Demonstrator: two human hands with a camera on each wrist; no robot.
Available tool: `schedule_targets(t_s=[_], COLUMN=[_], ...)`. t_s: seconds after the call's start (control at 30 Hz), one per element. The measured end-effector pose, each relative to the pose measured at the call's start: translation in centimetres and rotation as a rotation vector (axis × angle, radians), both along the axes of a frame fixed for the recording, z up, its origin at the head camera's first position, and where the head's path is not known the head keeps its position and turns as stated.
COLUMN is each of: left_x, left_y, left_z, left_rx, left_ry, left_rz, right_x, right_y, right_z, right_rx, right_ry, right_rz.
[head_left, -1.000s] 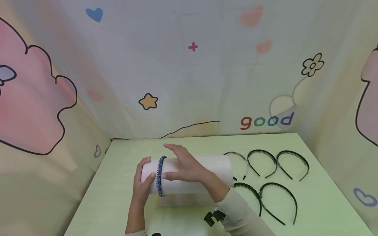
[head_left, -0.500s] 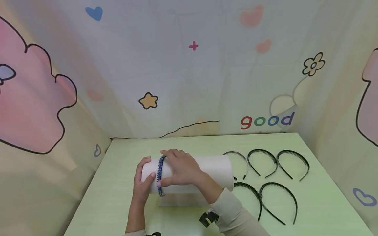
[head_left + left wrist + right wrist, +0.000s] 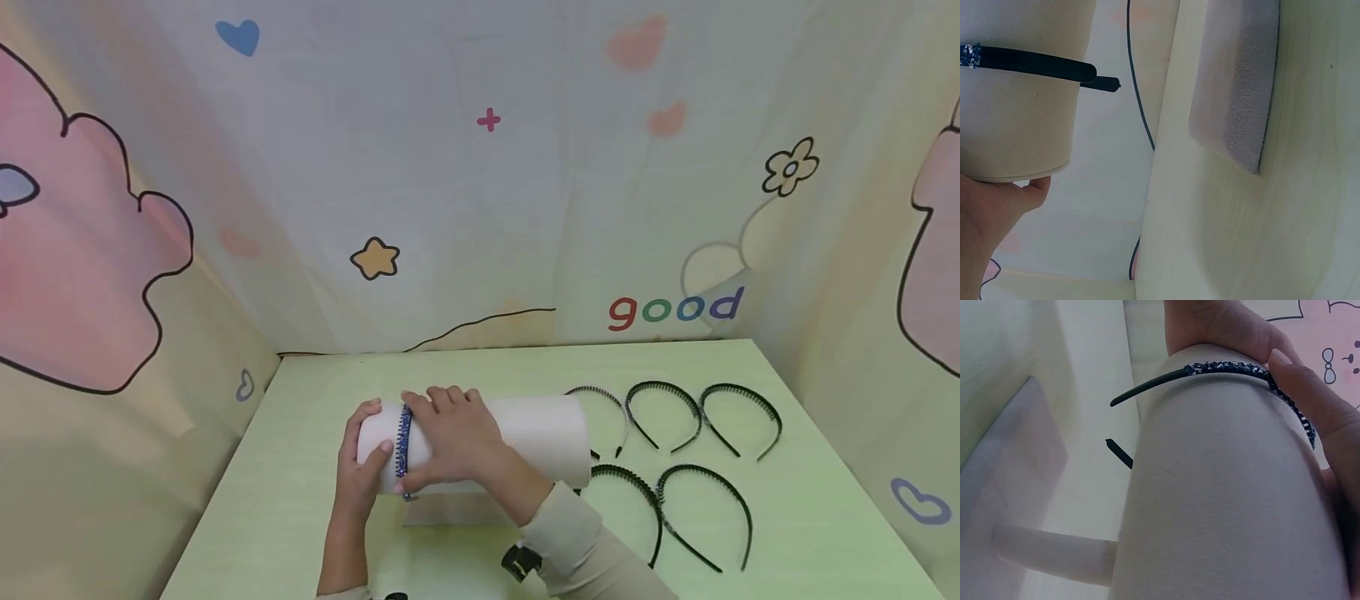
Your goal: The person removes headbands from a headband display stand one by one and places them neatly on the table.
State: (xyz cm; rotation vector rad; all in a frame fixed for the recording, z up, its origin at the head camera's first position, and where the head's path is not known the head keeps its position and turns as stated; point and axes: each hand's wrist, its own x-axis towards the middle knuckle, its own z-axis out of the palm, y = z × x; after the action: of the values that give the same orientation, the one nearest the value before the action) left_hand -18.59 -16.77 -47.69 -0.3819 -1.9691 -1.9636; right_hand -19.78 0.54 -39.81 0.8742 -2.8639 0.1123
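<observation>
A white cylindrical headband stand point(image 3: 525, 433) lies lengthwise above its flat base point(image 3: 1249, 106), joined by a stem point(image 3: 1054, 553). My left hand point(image 3: 362, 462) grips the stand's left end, thumb in front and fingers over the top. Around the cylinder near that end sits a blue glittery headband point(image 3: 403, 442) with a row of teeth. My right hand point(image 3: 457, 437) lies over the cylinder and holds the headband, its thumb low at the front and its fingers at the top. In the right wrist view, both dark tips of the headband point(image 3: 1229, 366) stick out past the cylinder.
Several toothed headbands lie on the pale green table point(image 3: 255, 500) to the right. A back headband point(image 3: 663, 385) and a front headband point(image 3: 701, 468) are among them. One light headband point(image 3: 622, 417) is partly behind the stand. A printed cloth point(image 3: 450, 183) rises behind the table.
My right hand has moved left and down onto the blue headband, its thumb and fingers now against it. My left hand has kept its grip on the stand's end.
</observation>
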Motion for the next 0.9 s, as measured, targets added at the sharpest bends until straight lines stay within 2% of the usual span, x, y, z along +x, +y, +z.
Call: schedule_targets(t_s=[0.27,0.5,0.7,0.9], left_x=[-0.2,-0.1,-0.4,-0.1], left_y=[-0.1,0.2,0.2,0.0], left_z=[0.2,0.2,0.3,0.3], left_rx=[0.015,-0.001,-0.016,-0.007], left_ry=[0.014,0.009,0.019,0.007], left_rz=[-0.014,-0.01,-0.009,0.001], right_x=[0.1,0.6,0.7,1.0], right_y=[-0.1,0.6,1.6,2.5], right_z=[0.2,0.7,0.9,1.1], right_rx=[0.023,0.018,-0.011,-0.04], right_ry=[0.024,-0.037,-0.066,-0.093], right_rz=[-0.019,-0.044,-0.07,-0.07])
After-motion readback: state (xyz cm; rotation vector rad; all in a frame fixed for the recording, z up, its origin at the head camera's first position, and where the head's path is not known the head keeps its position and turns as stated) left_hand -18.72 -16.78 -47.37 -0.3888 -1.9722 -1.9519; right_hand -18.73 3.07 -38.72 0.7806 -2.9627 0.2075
